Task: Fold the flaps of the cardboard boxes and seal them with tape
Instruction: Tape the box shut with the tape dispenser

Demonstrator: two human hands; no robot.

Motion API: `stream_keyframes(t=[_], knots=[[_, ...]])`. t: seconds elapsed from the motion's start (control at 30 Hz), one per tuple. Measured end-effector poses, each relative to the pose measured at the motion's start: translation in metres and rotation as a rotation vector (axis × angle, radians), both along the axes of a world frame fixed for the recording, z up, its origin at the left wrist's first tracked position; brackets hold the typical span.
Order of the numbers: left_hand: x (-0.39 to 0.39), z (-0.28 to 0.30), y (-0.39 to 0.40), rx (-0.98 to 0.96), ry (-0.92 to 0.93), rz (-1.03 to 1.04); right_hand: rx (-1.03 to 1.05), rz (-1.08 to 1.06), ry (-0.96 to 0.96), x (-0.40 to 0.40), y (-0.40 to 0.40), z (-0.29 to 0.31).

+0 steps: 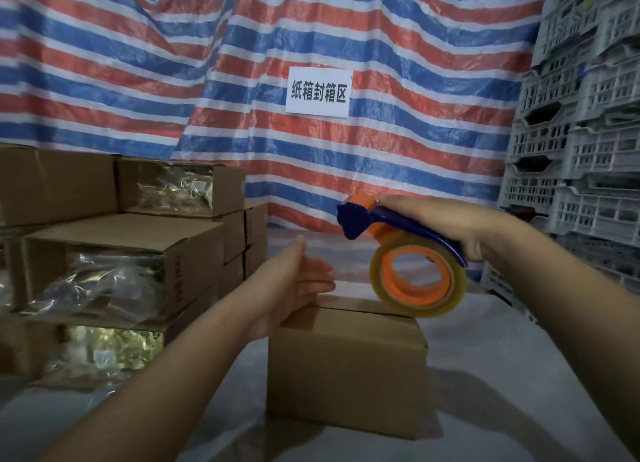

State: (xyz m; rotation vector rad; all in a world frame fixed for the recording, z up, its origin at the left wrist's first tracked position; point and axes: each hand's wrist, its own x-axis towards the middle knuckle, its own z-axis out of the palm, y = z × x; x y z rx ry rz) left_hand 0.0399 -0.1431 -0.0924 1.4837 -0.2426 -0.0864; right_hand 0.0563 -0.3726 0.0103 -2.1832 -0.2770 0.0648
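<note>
A small brown cardboard box [348, 368] stands on the grey surface in front of me, its top flaps folded down with a seam showing. My left hand [298, 281] hovers with straight fingers over the box's left top edge, its heel close to the corner. My right hand [446, 226] grips the blue handle of a tape dispenser [412, 274]. The dispenser carries a clear tape roll on an orange core. The roll sits at the box's far right top edge.
Stacked cardboard boxes [114, 271], several open and showing shiny plastic bags, fill the left side. Grey plastic crates [581, 143] tower at the right. A striped tarp with a white paper sign [318, 92] hangs behind. Grey table surface [502, 392] surrounds the box.
</note>
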Motion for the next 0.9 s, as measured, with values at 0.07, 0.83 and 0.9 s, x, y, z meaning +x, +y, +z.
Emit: stream_keyframes(t=[0.07,0.83,0.9], knots=[[0.003,0.003,0.005,-0.07,0.06,0.014,-0.055,0.042,0.045,0.009,0.011,-0.002],[-0.002,0.007,-0.002,-0.079,0.066,0.159,-0.189,0.158,0.162,0.005,0.037,0.009],[-0.002,0.003,-0.004,-0.039,0.052,0.207,-0.225,0.162,0.182,0.003,0.035,0.009]])
